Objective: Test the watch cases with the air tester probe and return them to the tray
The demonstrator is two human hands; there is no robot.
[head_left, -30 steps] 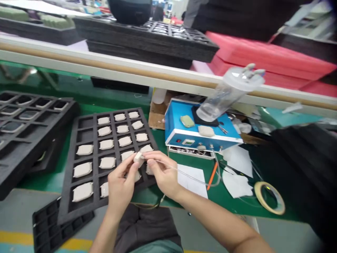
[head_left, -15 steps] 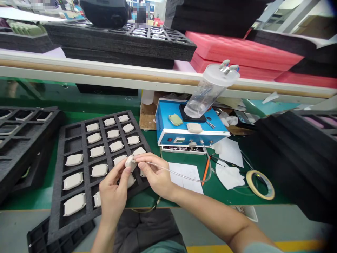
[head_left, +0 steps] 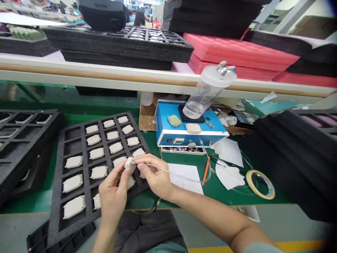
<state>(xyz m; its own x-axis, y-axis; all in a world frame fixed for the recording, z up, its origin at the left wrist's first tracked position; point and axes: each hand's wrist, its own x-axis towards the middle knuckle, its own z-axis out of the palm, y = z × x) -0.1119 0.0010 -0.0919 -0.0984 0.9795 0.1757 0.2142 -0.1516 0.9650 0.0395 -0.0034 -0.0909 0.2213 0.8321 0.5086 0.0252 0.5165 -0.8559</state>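
Note:
Between thumb and fingers, my left hand point(head_left: 113, 191) grips a small cream watch-case-like housing point(head_left: 129, 162), turned edge-on above the foam tray. My right hand point(head_left: 155, 174) pinches the end of a clear thin tube point(head_left: 181, 174) against the housing's side; the exact contact is hidden by fingertips. From there the tube loops right and back up to the front of a blue box-shaped machine point(head_left: 193, 137). Beneath my hands lies a dark foam tray point(head_left: 85, 191) with similar cream housings point(head_left: 74, 207) in most compartments; two at its far left hold none.
On the machine stand a tilted clear cylinder point(head_left: 205, 95), a green housing point(head_left: 174, 121) and a cream one point(head_left: 193, 128). White paper point(head_left: 185, 175), an orange stick point(head_left: 206, 170) and a tape roll point(head_left: 260, 184) lie right. Foam trays point(head_left: 297, 151) stack at both sides; a shelf point(head_left: 105, 77) crosses behind.
Both hands keep the same hold, with the tube end still at the housing. The view has shifted very slightly; nothing else has visibly moved.

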